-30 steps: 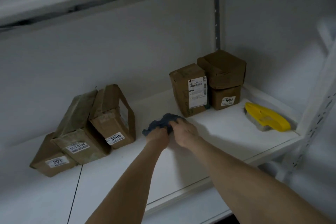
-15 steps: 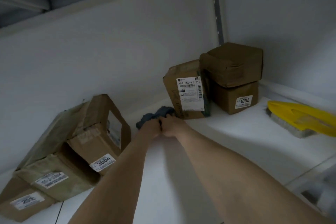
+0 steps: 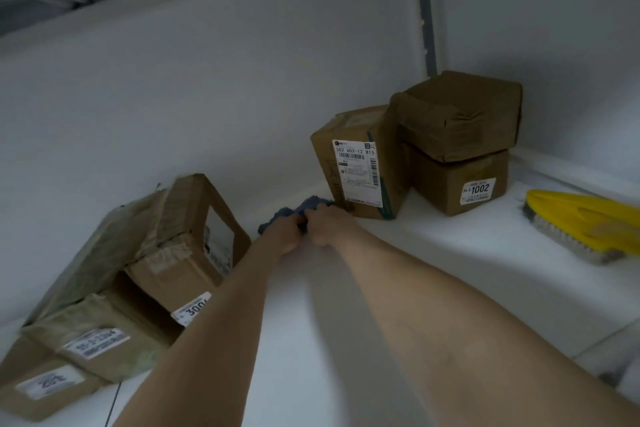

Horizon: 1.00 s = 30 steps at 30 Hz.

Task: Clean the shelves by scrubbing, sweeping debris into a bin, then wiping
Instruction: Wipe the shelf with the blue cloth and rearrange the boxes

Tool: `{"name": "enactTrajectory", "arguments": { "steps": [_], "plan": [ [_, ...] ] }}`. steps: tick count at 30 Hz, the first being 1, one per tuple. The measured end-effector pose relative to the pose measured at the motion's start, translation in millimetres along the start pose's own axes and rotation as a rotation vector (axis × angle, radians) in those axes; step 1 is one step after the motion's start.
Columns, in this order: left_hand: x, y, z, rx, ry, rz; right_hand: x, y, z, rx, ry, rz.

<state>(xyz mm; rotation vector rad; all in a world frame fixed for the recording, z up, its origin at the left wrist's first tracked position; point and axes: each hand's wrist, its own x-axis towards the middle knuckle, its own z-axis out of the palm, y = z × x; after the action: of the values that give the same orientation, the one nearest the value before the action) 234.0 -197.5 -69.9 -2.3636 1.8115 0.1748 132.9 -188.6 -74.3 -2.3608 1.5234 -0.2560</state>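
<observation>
Two bare forearms stretch over the near edge of the white shelf (image 3: 433, 274) and converge toward its back. Well off to the right, a yellow scrubbing brush (image 3: 585, 229) lies bristles down, untouched. Farther in, the left hand (image 3: 284, 236) and the right hand (image 3: 329, 227) meet knuckle to knuckle, the fingers of both curled down onto a bunched blue cloth (image 3: 298, 209). The cloth lies on the far side of the hands, spilling out past the fingertips toward the back wall (image 3: 242, 97). Its bunch runs left to right across both hands (a little more shows beyond the left one). Neither hand is clearly the nearer; they share it. Just right of the cloth stands a labelled box (image 3: 356, 163), touching it or nearly so. To the left, across a strip of bare shelf, opened boxes (image 3: 187, 236) lean on each other. Judging by that, the wipe has free room only along this lane, back toward the person.
</observation>
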Motion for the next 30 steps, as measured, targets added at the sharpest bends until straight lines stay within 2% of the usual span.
{"name": "enactTrajectory", "arguments": {
  "steps": [2, 6, 11, 16, 19, 21, 24, 28, 30],
  "plan": [
    [-24, -8, 1, -0.067, -0.029, 0.127, -14, -5, -4, -0.006, -0.022, 0.008],
    [-76, -21, -2, -0.02, -0.109, 0.19, -50, -17, -8, -0.028, -0.154, 0.031],
    [-147, -15, -6, 0.043, -0.243, 0.11, -94, -32, -6, -0.073, -0.321, 0.027],
    [-197, -9, -10, -0.022, -0.356, -0.003, -142, -40, -11, -0.098, -0.451, -0.133],
    [-215, 6, -17, -0.054, -0.561, -0.083, -171, -28, -27, -0.152, -0.541, -0.173],
    [-224, 25, -21, -0.075, -0.635, -0.086, -186, -13, -40, -0.113, -0.57, -0.104],
    [-230, 66, -30, -0.078, -0.629, 0.002, -203, 24, -53, -0.028, -0.506, 0.037],
    [-222, 110, -32, -0.087, -0.503, 0.171, -213, 65, -64, 0.033, -0.154, 0.211],
    [-215, 129, -28, -0.056, -0.392, 0.237, -210, 83, -68, -0.013, -0.078, 0.293]
  ]
}}
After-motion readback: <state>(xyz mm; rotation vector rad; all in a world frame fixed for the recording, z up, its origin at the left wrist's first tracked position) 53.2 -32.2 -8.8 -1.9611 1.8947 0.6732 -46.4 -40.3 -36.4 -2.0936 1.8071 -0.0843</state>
